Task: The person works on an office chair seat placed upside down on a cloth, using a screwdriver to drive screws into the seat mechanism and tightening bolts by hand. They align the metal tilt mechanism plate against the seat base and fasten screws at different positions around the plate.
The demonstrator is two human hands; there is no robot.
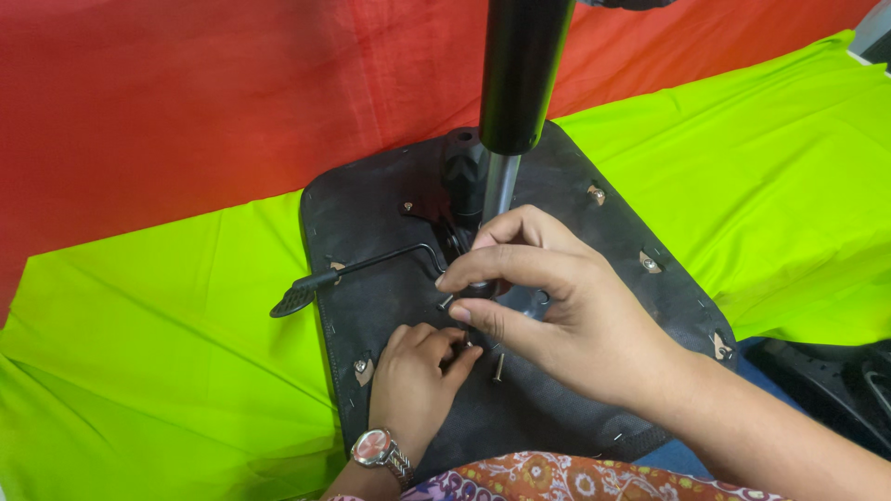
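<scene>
Upturned black seat base (557, 399) is laid on lime-green cloth (167, 371), with red cloth (186, 102) behind it. A black gas-lift column (520, 74) is stood upright from the mechanism, its silver shaft (501, 186) just above the right fingers.

Right hand (557, 315): fingers curled and pinched at the base of the shaft, on the mechanism plate. What is gripped can't be told, as it's hidden by the fingertips.

Left hand (418, 380): laid on the seat underside just below the right fingers, fingers clenched loosely around a small screw-like part (467, 345); the exact part is too small to be told. A wristwatch (379, 450) is worn on this wrist.

One loose screw (498, 368) is seen on the base, just right of the left fingertips and under the right thumb. A black adjustment lever (353, 274) is run out left of the right fingers, paddle end over the seat edge.
</scene>
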